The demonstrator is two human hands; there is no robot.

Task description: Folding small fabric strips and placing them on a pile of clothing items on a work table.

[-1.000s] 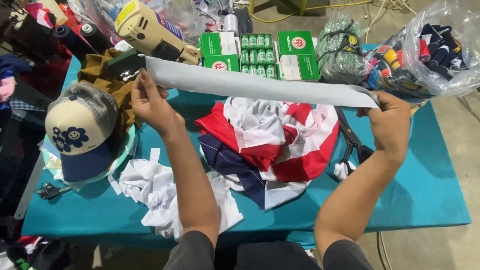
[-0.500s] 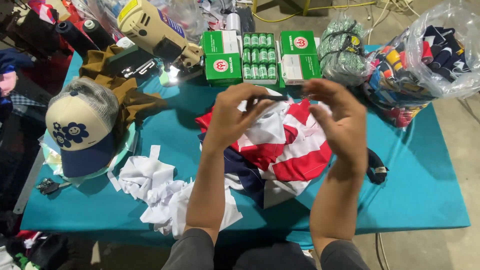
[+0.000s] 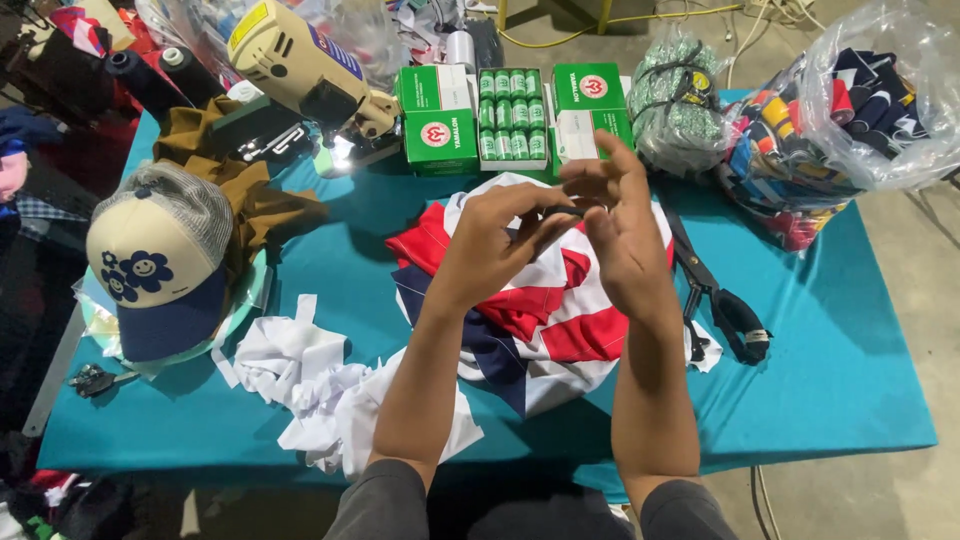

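Observation:
My left hand (image 3: 495, 240) and my right hand (image 3: 625, 235) meet fingertip to fingertip above a red, white and navy cloth (image 3: 560, 320) heaped on the teal table (image 3: 820, 380). Between the fingertips a thin strip (image 3: 568, 211) shows only as a dark edge; the fingers hide the remainder. My left fingers pinch it. My right hand stands upright with fingers fanned and its thumb against the same spot.
Black scissors (image 3: 720, 300) lie right of the cloth. White scraps (image 3: 320, 385) sit front left beside a cream and navy cap (image 3: 155, 265). Green boxes (image 3: 435, 130), thread spools (image 3: 508, 115), a cream cutting machine (image 3: 290, 60) and a plastic bag of cloth (image 3: 850, 110) line the back.
A second ago my hands held a long white strip stretched wide apart. They have come together over the cloth, and the strip's length no longer shows.

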